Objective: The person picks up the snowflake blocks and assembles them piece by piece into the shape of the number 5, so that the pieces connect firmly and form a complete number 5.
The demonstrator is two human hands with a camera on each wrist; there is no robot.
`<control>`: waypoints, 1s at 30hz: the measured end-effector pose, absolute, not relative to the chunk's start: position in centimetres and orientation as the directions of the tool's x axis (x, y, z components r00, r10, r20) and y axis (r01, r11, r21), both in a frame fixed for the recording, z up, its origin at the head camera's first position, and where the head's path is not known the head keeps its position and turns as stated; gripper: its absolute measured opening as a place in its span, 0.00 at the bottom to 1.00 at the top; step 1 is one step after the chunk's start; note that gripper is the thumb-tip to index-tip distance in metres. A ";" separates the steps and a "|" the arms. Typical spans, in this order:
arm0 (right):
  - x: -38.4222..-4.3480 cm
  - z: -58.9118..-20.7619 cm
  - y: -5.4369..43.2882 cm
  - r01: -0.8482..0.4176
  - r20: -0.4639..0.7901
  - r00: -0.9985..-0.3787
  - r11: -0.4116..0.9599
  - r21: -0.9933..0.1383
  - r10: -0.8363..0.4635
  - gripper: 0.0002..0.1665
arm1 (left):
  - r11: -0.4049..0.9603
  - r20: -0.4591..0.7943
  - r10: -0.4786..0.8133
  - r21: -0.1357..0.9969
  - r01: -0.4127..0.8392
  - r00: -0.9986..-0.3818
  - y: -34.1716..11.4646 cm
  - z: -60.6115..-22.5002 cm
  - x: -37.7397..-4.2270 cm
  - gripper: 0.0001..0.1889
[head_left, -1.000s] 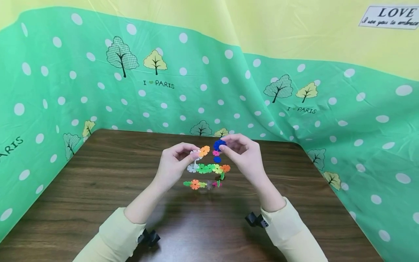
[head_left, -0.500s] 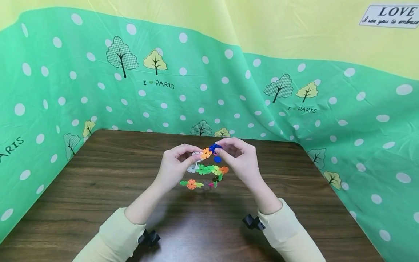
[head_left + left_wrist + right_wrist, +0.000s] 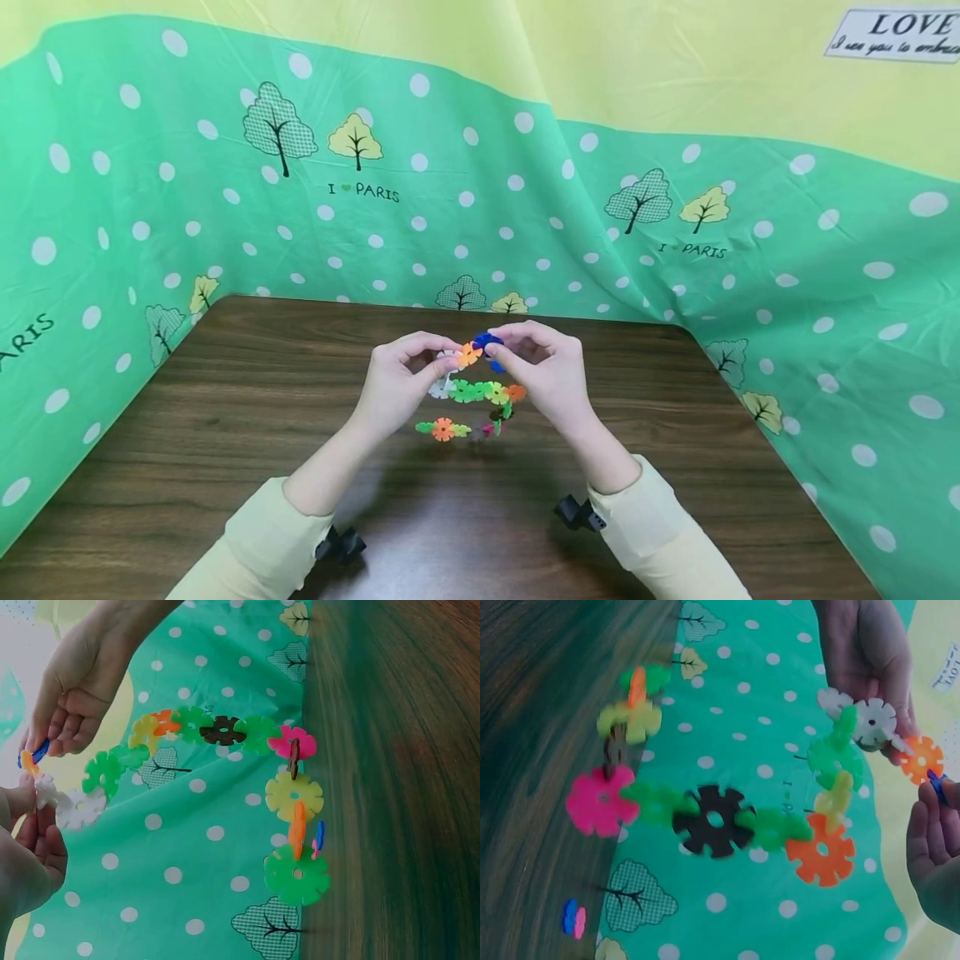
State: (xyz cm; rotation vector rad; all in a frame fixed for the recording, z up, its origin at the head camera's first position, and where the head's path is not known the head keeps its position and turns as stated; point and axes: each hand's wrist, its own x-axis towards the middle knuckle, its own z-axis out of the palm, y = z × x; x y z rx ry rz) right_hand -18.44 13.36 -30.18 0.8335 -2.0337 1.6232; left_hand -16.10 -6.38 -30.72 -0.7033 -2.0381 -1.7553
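Observation:
My left hand (image 3: 401, 379) pinches the upper end of a chain of slotted plastic snowflake discs, at a white disc (image 3: 875, 724) beside the orange end disc (image 3: 922, 760). Between thumb and fingers of my right hand (image 3: 551, 371) is a blue snowflake disc (image 3: 486, 342), its edge right at the orange disc's rim. Below the hands the chain hangs in a winding line through green discs (image 3: 470, 391), a black disc (image 3: 715, 820) and a pink disc (image 3: 602, 800), down to an orange disc (image 3: 443, 429) with green at the low end.
Behind the chain, a loose blue piece (image 3: 570, 917) and a small pink piece (image 3: 580, 922) lie on the dark wooden table (image 3: 247, 417). A green dotted cloth (image 3: 465, 225) hangs around the table's back and sides.
My right hand has moved left and slightly down, bringing the blue disc from apart to the orange disc's edge. My left hand has stayed nearly still; the hanging chain has swayed slightly.

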 end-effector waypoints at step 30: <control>-22.0 -30.7 14.7 -0.549 0.463 -0.827 0.284 -0.786 -0.319 0.14 | 0.038 0.522 0.065 0.850 0.525 -0.851 -7.0 -30.7 -16.9 0.06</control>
